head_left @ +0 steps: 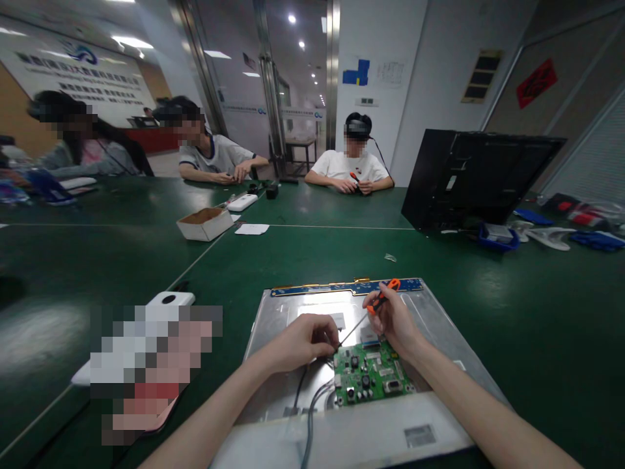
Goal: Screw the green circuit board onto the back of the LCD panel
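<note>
A screwdriver with an orange and black handle is gripped in my right hand. Its thin shaft slants down left, the tip reaching the upper left corner of a green circuit board. At that same corner, my left hand has its fingers curled and pinched near the tip; anything between them is hidden. The board lies on a silver metal display panel, with grey cables running from its left side. Along the panel's far edge runs a narrow blue circuit strip.
Left of the panel lie a white device and a pink-red object, partly blurred out. Farther off stand an open cardboard box and a black monitor. Blue and white gloves lie at right. Several people sit across the green table.
</note>
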Demonstrator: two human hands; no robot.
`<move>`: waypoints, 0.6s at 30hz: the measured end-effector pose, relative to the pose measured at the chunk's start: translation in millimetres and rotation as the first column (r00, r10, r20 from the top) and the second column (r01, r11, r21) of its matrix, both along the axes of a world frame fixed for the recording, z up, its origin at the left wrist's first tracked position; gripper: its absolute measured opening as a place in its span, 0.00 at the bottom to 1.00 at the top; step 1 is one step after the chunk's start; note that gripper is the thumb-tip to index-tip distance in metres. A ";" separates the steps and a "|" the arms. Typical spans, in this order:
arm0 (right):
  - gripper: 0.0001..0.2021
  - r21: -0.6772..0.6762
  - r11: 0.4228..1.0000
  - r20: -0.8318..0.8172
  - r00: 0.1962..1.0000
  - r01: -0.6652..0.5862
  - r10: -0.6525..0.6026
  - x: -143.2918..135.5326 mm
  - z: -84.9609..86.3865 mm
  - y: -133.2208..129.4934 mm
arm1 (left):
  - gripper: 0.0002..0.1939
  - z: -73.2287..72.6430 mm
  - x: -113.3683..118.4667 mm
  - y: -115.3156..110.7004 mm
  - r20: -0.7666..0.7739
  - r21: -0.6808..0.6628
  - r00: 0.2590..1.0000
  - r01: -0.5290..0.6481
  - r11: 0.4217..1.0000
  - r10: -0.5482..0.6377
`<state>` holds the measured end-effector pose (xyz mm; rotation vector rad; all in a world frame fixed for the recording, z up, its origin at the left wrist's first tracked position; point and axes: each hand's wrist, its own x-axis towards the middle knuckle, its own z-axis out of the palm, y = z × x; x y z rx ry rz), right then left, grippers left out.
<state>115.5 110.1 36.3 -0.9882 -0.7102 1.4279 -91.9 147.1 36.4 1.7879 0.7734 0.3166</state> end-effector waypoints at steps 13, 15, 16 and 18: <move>0.24 -0.007 1.000 -0.014 1.000 0.004 -0.005 -2.0 4.6 2.1 | 0.03 -4.7 1.0 -1.5 -0.030 0.095 0.999 0.021 0.995 -0.018; 0.24 -0.006 1.000 -0.019 1.000 0.009 -0.009 -2.0 5.2 2.1 | 0.04 -3.5 1.0 -1.8 -0.032 0.104 0.999 0.021 0.994 -0.018; 0.24 -0.006 1.000 -0.022 1.000 0.013 -0.013 -1.9 5.4 1.9 | 0.04 -2.8 0.9 -1.8 -0.034 0.108 0.999 0.023 0.994 -0.019; 0.23 -0.004 1.000 -0.028 0.999 0.025 -0.025 -1.7 5.8 1.3 | 0.04 -1.4 0.6 -1.8 -0.043 0.118 0.999 0.024 0.993 -0.019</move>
